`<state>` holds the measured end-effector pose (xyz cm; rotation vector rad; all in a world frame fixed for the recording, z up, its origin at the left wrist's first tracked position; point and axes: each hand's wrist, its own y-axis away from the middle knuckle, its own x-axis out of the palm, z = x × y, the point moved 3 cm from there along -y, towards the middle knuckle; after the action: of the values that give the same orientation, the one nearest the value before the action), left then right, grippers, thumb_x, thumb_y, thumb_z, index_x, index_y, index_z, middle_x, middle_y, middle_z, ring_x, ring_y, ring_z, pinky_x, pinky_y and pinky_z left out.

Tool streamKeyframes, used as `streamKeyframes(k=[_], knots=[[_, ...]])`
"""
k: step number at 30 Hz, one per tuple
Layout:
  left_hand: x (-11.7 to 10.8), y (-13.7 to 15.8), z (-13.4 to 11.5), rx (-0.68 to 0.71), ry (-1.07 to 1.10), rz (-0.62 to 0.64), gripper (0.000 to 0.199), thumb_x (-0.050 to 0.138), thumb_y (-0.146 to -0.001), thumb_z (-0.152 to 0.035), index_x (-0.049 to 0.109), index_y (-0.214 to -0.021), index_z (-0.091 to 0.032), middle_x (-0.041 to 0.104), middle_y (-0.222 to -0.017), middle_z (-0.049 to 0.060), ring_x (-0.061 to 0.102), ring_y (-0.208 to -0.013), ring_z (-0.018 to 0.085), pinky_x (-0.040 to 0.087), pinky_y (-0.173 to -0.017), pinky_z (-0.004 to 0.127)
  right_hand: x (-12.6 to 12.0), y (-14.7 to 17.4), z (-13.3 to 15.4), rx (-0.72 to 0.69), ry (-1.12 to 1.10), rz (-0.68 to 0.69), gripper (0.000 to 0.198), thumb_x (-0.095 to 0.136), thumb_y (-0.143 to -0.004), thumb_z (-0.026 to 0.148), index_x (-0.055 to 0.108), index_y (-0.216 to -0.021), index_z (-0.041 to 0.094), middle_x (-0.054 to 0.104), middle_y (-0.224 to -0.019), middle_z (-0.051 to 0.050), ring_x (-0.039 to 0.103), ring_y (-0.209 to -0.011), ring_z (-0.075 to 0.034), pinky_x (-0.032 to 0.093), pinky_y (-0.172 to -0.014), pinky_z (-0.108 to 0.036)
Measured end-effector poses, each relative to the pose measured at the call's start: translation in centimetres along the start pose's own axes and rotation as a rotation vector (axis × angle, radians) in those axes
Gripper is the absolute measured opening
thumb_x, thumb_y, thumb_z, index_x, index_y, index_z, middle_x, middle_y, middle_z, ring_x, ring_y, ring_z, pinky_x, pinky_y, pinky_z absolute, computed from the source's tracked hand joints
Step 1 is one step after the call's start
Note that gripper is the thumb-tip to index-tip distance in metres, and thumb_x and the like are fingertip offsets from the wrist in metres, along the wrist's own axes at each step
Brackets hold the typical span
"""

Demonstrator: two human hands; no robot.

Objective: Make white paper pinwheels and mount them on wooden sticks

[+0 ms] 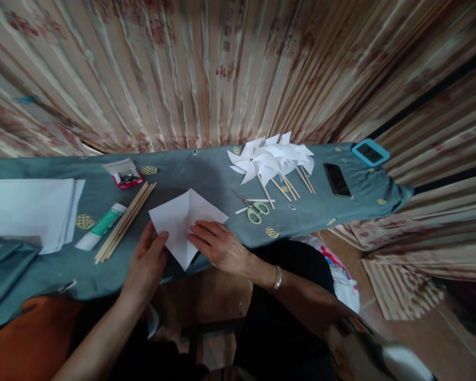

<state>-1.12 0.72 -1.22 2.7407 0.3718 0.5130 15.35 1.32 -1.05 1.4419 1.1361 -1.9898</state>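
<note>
A white square sheet of paper [190, 217] with a crease down its middle is turned corner-up at the table's near edge. My left hand [148, 256] pinches its left side, thumb on top and fingers beneath. Over the right half lies my right hand [222, 246], fingers together and touching the paper's surface; its thumb is hidden. Right of the sheet are green-handled scissors [257, 210] with thin paper strips [244, 210] beside them. Several white paper pinwheels [267, 159] on wooden sticks lie grouped farther back.
Left of the sheet are wooden sticks [125, 225], a green-and-white glue tube [102, 226], an open red box of small metal pieces [127, 177] and a paper stack [31, 209]. A phone [337, 180] and a blue digital clock [370, 152] lie right. Curtains [206, 74] hang behind the cloth-covered table [198, 169].
</note>
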Motion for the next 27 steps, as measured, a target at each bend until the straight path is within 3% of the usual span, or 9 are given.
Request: streamKeyframes(k=[3, 5, 7, 10, 14, 17, 22, 27], knots=[[-1.8, -0.7, 0.4, 0.229, -0.244, -0.017, 0.096, 0.076, -0.072, -0.033, 0.025, -0.153, -0.026, 0.053, -0.145, 0.013, 0.056, -0.127, 0.031, 0.042, -0.110, 0.050, -0.3, 0.6, 0.0, -0.017, -0.002, 0.018, 0.030, 0.043, -0.099, 0.016, 0.061, -0.123, 0.013, 0.064, -0.130, -0.014, 0.050, -0.129, -0.026, 0.048, -0.104, -0.041], [-2.6, -0.8, 0.1, 0.484, -0.503, -0.017, 0.095, 0.071, -0.078, -0.031, 0.017, -0.156, -0.029, 0.029, -0.162, 0.013, 0.038, -0.143, 0.031, 0.035, -0.116, 0.050, -0.4, 1.0, 0.0, -0.032, -0.004, 0.027, 0.031, 0.043, -0.099, 0.015, 0.061, -0.124, 0.012, 0.064, -0.129, -0.014, 0.050, -0.129, -0.026, 0.049, -0.103, -0.042], [-2.9, -0.6, -0.4, 0.770, -0.823, 0.007, 0.081, 0.067, -0.082, -0.027, 0.027, -0.153, -0.029, 0.019, -0.166, 0.009, 0.021, -0.151, 0.031, 0.025, -0.120, 0.052, -0.3, 1.5, 0.0, -0.041, -0.003, 0.017, 0.031, 0.043, -0.099, 0.015, 0.060, -0.125, 0.011, 0.064, -0.129, -0.015, 0.050, -0.128, -0.026, 0.049, -0.102, -0.042], [-2.9, 0.1, -0.6, 1.041, -1.189, 0.080, 0.050, 0.052, -0.091, -0.017, 0.051, -0.138, -0.034, 0.034, -0.161, 0.002, 0.016, -0.153, 0.027, 0.012, -0.123, 0.054, 0.0, 2.2, 0.0, -0.047, -0.005, -0.013, 0.032, 0.042, -0.099, 0.015, 0.061, -0.125, 0.010, 0.065, -0.126, -0.015, 0.051, -0.126, -0.026, 0.050, -0.101, -0.042], [-3.2, 0.7, 0.5, 1.026, -1.411, 0.315, 0.051, 0.038, -0.092, -0.008, 0.060, -0.127, -0.038, 0.057, -0.145, -0.002, 0.027, -0.149, 0.026, -0.006, -0.121, 0.060, 0.1, 2.9, -0.3, -0.047, -0.048, -0.038, 0.032, 0.044, -0.098, 0.014, 0.061, -0.126, 0.011, 0.066, -0.126, -0.014, 0.052, -0.127, -0.026, 0.049, -0.103, -0.044], [-3.7, 0.8, 0.8, 0.973, -1.383, 0.360, 0.048, 0.040, -0.091, -0.009, 0.065, -0.123, -0.036, 0.062, -0.139, 0.001, 0.038, -0.144, 0.031, -0.009, -0.117, 0.067, -0.1, 3.3, -0.3, -0.046, -0.094, -0.058, 0.032, 0.046, -0.098, 0.013, 0.061, -0.126, 0.012, 0.068, -0.125, -0.014, 0.054, -0.125, -0.025, 0.050, -0.102, -0.043], [-3.5, 0.9, -0.1, 0.837, -1.176, 0.394, 0.028, 0.055, -0.090, -0.020, 0.074, -0.105, -0.033, 0.075, -0.115, 0.007, 0.058, -0.127, 0.034, 0.006, -0.118, 0.068, -1.0, 3.6, -0.2, 0.025, -0.264, -0.112, 0.030, 0.047, -0.097, 0.013, 0.063, -0.122, 0.013, 0.071, -0.117, -0.012, 0.060, -0.116, -0.023, 0.052, -0.099, -0.042], [-2.8, 1.1, -0.9, 0.755, -1.083, 0.379, 0.022, 0.055, -0.092, -0.033, 0.075, -0.097, -0.029, 0.077, -0.102, 0.008, 0.070, -0.102, 0.030, 0.018, -0.118, 0.060, -1.4, 3.3, -0.7, 0.252, -0.525, -0.136, 0.028, 0.044, -0.099, 0.018, 0.066, -0.116, 0.015, 0.074, -0.103, -0.009, 0.066, -0.100, -0.019, 0.056, -0.091, -0.036]])
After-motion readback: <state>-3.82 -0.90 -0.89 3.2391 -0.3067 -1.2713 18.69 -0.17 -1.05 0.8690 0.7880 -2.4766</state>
